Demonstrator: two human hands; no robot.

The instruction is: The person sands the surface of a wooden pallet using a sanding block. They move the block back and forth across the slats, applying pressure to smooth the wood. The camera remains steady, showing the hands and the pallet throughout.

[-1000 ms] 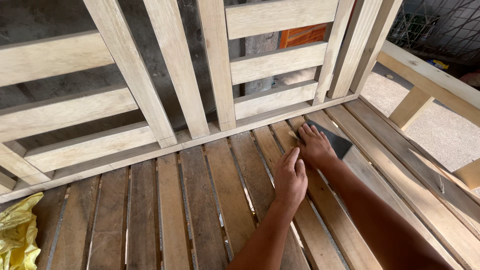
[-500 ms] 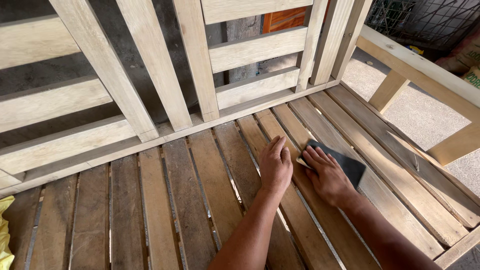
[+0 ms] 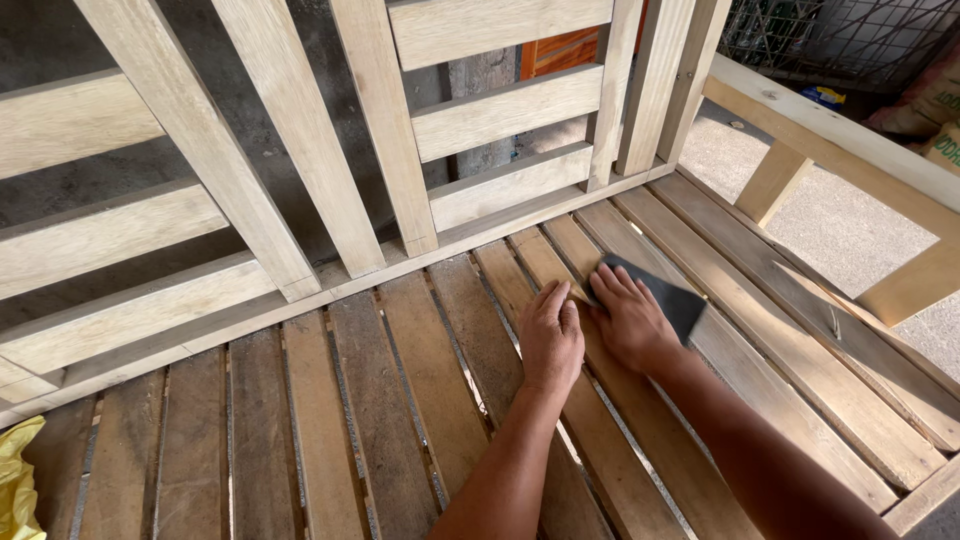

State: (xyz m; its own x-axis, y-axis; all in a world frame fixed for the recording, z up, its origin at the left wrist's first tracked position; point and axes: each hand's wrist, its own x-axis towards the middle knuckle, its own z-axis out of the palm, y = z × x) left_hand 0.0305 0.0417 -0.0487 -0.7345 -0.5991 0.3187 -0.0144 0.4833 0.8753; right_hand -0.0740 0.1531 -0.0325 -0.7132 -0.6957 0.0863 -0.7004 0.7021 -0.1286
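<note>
A wooden bench seat [image 3: 420, 400] of long slats fills the lower view. My right hand [image 3: 628, 322] presses flat on a dark sheet of sandpaper [image 3: 668, 298] lying on one slat near the bench's right side. My left hand [image 3: 551, 338] rests flat on the neighbouring slat, fingers together, touching the right hand's thumb side. Both forearms reach in from the bottom edge.
The slatted backrest [image 3: 300, 180] rises behind the seat. A wooden armrest frame [image 3: 830, 150] stands at the right over a concrete floor [image 3: 850, 225]. A yellow bag [image 3: 15, 490] lies at the bottom left corner. Sacks and wire mesh sit at the top right.
My right hand has slid the sandpaper along the slat, first toward me, then back a little. My left hand stayed flat beside it, and the camera view shifted.
</note>
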